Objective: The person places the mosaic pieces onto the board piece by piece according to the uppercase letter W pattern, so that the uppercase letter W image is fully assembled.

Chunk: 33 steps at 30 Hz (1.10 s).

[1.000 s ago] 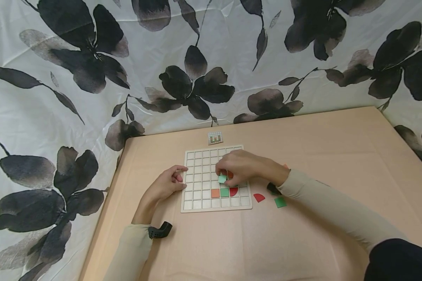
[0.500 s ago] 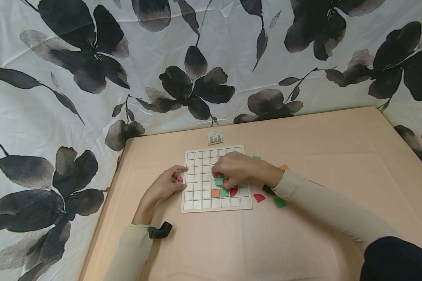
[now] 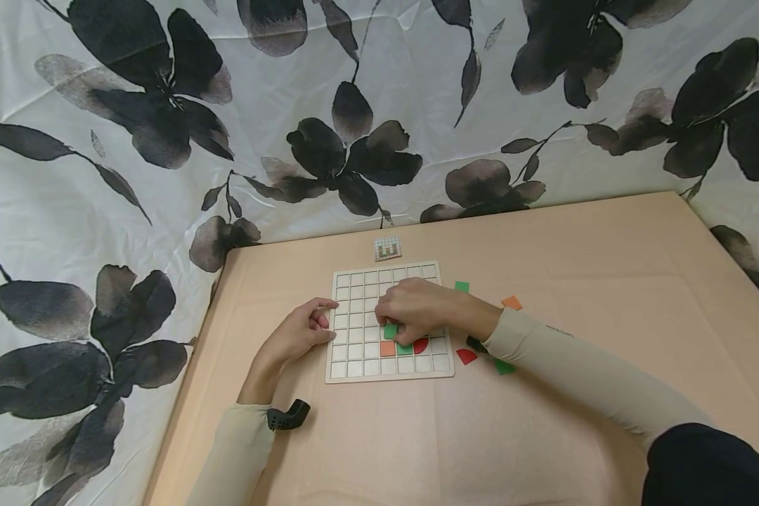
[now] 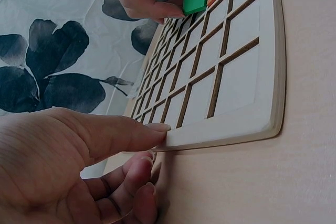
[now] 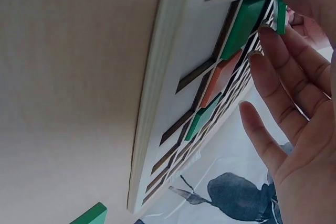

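The right hand (image 3: 415, 306) pinches a green tile (image 3: 390, 331) tilted over the board (image 3: 355, 369), the left hand (image 3: 295, 330) resting its thumb on the rim, seemingly mid-placement; next should come squaring and lowering it flat.

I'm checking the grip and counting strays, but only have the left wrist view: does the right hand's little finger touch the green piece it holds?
Observer: No. In the right wrist view, the little finger of the right hand is apart from the held green piece.
Operator: Anything red off the board?
Observer: Yes, the head view shows a red piece with a curved edge on the table, right of the board.
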{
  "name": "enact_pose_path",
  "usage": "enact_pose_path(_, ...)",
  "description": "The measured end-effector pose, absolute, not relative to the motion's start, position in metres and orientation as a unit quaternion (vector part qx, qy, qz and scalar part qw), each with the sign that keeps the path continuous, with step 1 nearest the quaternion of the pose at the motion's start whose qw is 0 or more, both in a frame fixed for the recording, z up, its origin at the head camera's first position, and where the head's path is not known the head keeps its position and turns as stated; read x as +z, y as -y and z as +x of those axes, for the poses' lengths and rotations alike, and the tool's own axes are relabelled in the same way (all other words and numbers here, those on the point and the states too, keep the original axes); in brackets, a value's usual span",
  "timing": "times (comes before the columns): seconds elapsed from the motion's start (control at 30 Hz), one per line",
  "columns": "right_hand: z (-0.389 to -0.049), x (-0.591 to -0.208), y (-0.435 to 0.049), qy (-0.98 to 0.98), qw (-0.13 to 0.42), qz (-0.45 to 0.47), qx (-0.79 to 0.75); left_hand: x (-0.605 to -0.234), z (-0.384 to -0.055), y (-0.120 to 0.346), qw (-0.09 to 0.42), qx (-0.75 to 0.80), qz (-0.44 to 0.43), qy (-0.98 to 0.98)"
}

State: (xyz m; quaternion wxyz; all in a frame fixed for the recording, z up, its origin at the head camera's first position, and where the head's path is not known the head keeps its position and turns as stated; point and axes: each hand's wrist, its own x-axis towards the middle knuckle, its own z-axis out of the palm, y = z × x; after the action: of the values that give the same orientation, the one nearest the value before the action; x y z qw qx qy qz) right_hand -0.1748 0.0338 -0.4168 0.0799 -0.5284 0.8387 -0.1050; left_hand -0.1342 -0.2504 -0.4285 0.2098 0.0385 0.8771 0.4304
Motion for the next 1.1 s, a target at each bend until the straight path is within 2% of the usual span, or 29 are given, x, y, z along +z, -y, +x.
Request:
enact_pose_path(0.83,-0.1758,-0.4192,-0.0335,-0.826,0.063,-0.548,-0.115,-0.4284,-0.1345,0.2500,0.210,0.441,0.032,-0.872)
enact_pose_path(1.1,-0.1770,-0.4202,-0.0354,-0.829,0.079,-0.539,-0.128,-0.4281,-0.1334,0.2499,0.211,0.436,0.034,-0.874)
